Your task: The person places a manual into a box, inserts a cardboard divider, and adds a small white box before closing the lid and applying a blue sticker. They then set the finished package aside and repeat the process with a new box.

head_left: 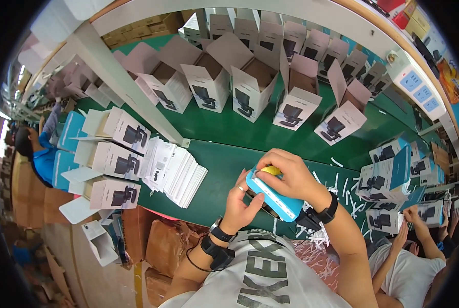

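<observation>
A small carton with a bright blue side [276,197] is tilted in front of my chest, above the near edge of the green table. My left hand [235,206] is closed round its left side, with the thumb against the blue side. Over the carton's far end, my right hand [290,173] has its fingers curled round a small yellow object [270,170], mostly hidden by them; its kind is unclear. Something black [307,219] shows at the carton's near right end, below my right wrist.
A stack of white printed leaflets [175,172] lies left of my hands, beside open white cartons [117,194]. More open cartons [253,87] line the far side of the table. White paper strips [347,192] are scattered to the right. Co-workers' hands [414,215] handle cartons there.
</observation>
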A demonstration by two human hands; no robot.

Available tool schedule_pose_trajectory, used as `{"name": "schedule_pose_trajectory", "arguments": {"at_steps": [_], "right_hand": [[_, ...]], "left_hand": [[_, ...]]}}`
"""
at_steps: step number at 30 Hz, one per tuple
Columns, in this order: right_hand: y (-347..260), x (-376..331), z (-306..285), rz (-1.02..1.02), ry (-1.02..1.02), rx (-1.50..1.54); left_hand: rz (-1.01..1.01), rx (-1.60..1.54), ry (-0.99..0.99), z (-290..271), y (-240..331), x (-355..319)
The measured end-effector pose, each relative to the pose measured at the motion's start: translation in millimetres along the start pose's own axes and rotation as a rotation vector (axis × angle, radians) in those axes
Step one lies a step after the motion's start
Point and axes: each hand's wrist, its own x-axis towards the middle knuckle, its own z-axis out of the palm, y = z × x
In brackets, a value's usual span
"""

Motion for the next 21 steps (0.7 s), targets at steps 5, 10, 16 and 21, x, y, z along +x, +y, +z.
{"name": "schedule_pose_trajectory", "arguments": {"at_steps": [5, 10, 16, 21], "right_hand": [[4.9, 4.1, 9.4, -0.06, 0.04, -0.141], [0.2, 7.3, 5.1, -0.121, -0.035, -0.192], [-7.5, 2.7, -16.5, 0.032, -0.281, -0.062], [-11.4, 1.9, -14.0, 0.122, -0.32, 0.143]], "left_hand": [[-0.009, -0.061, 0.025, 1.1, -9.1, -6.1], [0.023, 0.079, -0.01, -6.8, -13.2, -8.2], [0.055, 0.119, -0.057, -14.4, -9.9, -5.8], [0.043, 0.119, -0.085, -18.8, -8.6, -6.4]]}}
